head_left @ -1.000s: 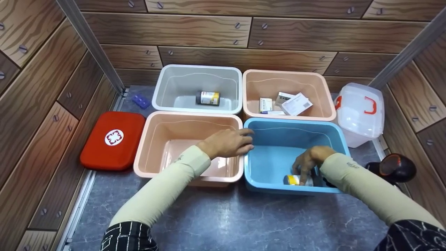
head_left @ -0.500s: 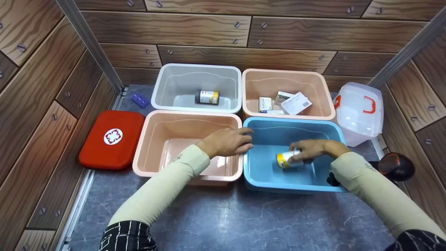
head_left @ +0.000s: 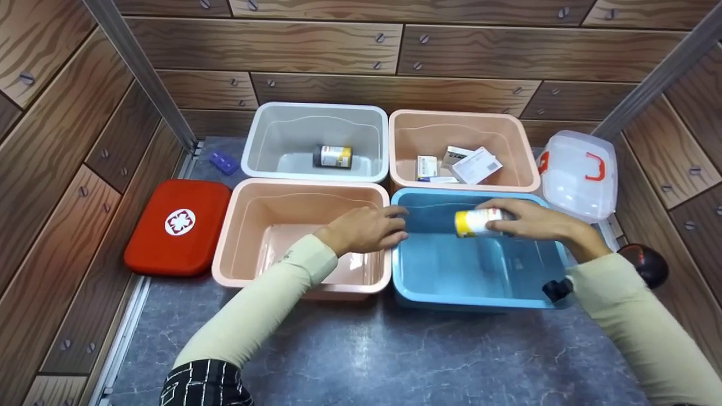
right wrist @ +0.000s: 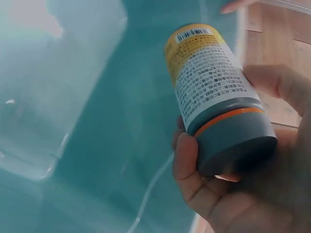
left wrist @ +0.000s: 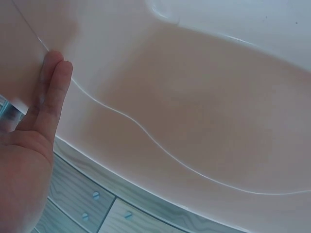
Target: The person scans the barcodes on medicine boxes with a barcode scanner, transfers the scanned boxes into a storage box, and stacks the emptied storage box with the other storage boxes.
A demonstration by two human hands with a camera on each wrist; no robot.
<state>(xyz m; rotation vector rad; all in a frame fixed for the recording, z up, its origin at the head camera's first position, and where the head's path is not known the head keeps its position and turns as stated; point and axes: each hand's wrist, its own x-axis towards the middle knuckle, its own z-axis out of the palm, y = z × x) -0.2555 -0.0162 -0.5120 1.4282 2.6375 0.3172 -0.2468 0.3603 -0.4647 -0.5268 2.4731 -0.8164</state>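
Observation:
My right hand [head_left: 524, 219] grips a bottle [head_left: 476, 222] with a dark cap and a yellow and white label. In the right wrist view the bottle [right wrist: 211, 80] is tilted, its cap towards the palm and fingers and thumb around it. It is held over the far part of the blue bin [head_left: 479, 301]. My left hand [head_left: 361, 230] rests at the rim between the blue bin and the near pink bin [head_left: 304, 183], fingertips reaching over the blue side. In the left wrist view, two fingers [left wrist: 56, 92] lie fairly straight against the pink wall.
Behind stand a grey bin [head_left: 316, 107] with another dark bottle [head_left: 334, 157] and a second pink bin [head_left: 459, 115] with several small boxes [head_left: 476, 165]. A red case [head_left: 175, 242] and a purple pillbox [head_left: 224, 162] are at left. A clear lidded box [head_left: 581, 186] stands at right.
My right hand has lifted the bottle from the near right floor of the blue bin up towards its far side. The left hand stays on the rim.

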